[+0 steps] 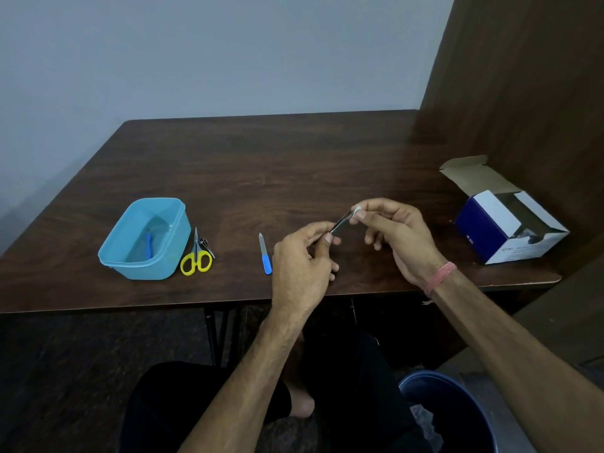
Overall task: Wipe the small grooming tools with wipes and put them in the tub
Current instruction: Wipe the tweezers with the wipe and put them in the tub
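Observation:
My left hand [302, 256] pinches the lower end of a thin metal tool [341, 221], likely tweezers, above the table. My right hand [397, 235] pinches a small white wipe [356, 210] round the tool's upper tip. A light blue tub [143, 238] stands at the left with a blue-handled tool [148, 245] inside. Yellow-handled scissors [196, 256] and a metal nail clipper [206, 246] lie just right of the tub. A nail file with a blue handle [265, 255] lies left of my left hand.
An open blue and white cardboard box [505, 220] sits at the table's right end by a wooden panel [523, 93]. A dark blue bin [457, 416] stands on the floor at the lower right. The table's front edge [163, 307] runs just below my hands.

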